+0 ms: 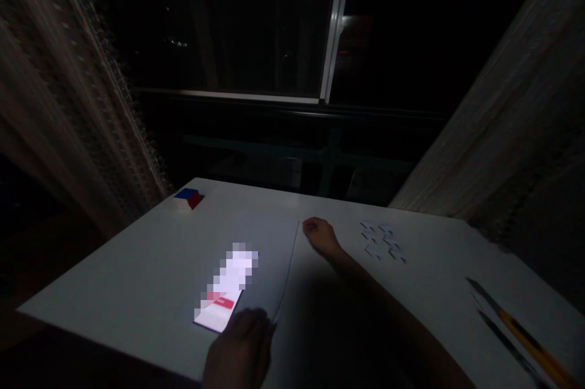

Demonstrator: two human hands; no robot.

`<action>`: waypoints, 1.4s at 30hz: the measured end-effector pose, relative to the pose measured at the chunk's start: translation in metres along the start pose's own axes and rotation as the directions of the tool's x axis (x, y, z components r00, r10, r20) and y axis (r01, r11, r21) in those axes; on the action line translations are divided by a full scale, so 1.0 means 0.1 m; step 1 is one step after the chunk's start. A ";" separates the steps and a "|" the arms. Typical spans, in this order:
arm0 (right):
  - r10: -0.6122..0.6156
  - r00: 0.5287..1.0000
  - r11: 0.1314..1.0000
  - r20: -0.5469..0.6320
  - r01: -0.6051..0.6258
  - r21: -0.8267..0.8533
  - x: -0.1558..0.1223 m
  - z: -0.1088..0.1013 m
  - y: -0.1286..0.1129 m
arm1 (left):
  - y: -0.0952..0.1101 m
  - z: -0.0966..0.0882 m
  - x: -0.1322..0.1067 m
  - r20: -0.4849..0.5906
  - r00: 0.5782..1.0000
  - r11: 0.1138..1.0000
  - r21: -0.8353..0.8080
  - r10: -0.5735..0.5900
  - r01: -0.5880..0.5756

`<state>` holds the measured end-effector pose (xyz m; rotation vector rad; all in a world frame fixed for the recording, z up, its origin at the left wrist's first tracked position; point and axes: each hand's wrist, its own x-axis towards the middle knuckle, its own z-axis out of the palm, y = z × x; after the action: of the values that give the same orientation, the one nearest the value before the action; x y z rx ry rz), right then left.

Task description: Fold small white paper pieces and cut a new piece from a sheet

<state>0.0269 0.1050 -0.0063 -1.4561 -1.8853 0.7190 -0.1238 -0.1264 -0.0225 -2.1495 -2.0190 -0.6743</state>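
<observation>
A pale sheet, seemingly paper (276, 255), lies in the middle of the white table, its right edge showing as a thin dark line. My right hand (320, 235) is curled closed beside the sheet's far right corner; whether it pinches anything is hidden. At the sheet's near end rests my left hand (240, 343), fingers bent and dim in shadow, with their tips hard to make out. Just beyond and left of it is a lit phone (214, 310), screen up, showing a red patch and partly pixelated.
A cube with blue, red and white faces (187, 198) sits at the far left corner of the table (114, 279). Several small white pieces (381, 241) lie right of my right hand. Long slim tools, one yellow-handled (525, 331), lie near the right edge. Curtains flank a dark window.
</observation>
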 end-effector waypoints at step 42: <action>0.080 0.871 0.897 0.486 -0.276 0.346 -0.62 0.59 -0.22 | -0.31 -0.31 0.15 -0.037 0.886 0.880 0.101 -0.462 0.464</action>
<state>-0.0204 0.0371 -0.0372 -1.2712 -1.7811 1.5697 -0.1611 -0.1214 0.0046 -1.6013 -2.5259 -0.6055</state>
